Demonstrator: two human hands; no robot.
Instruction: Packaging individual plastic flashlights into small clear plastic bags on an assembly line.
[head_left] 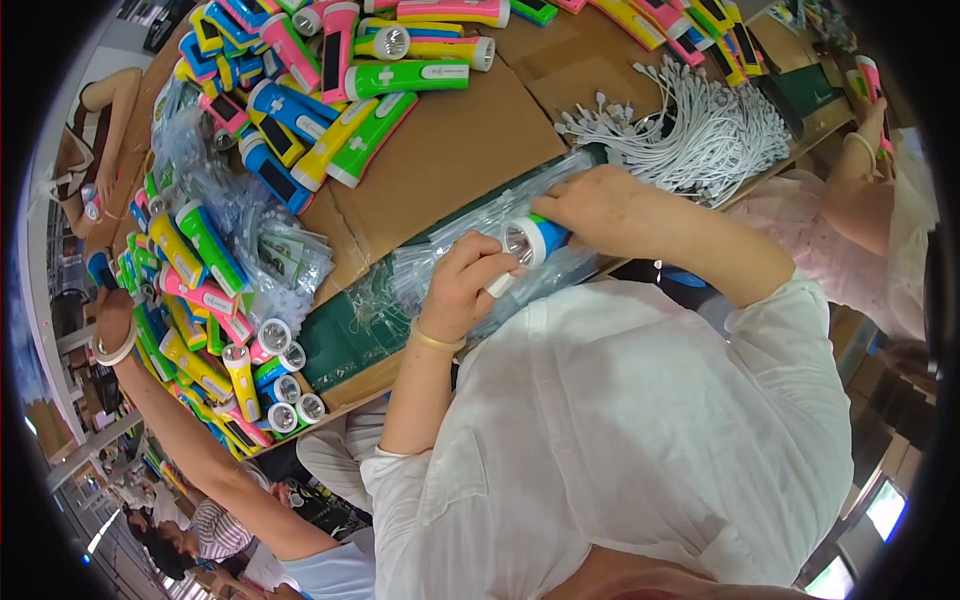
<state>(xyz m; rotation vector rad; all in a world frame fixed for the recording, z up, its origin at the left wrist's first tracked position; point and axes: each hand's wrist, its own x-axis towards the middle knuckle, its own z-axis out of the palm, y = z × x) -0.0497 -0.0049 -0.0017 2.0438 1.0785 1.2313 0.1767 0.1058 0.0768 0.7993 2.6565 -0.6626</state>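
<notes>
My right hand (590,207) is closed round a blue and green flashlight (541,236), its white-rimmed lens end turned toward my left hand. Close to that lens, my left hand (466,285) is bent shut with a small white piece (500,286) between its fingers; its exact kind is hard to make out. Beneath both hands lie clear plastic bags (425,268), spread along the table's near edge. Part of the flashlight's body is hidden by my right hand.
Colourful flashlights heap up at the far left (410,75) and left (205,245). Bundled white cables (690,135) lie at the far right. Filled plastic bags (285,255) sit beside the left pile. Cardboard (430,150) covers the green table (345,345). Co-workers' arms reach in from left (175,415) and right (860,215).
</notes>
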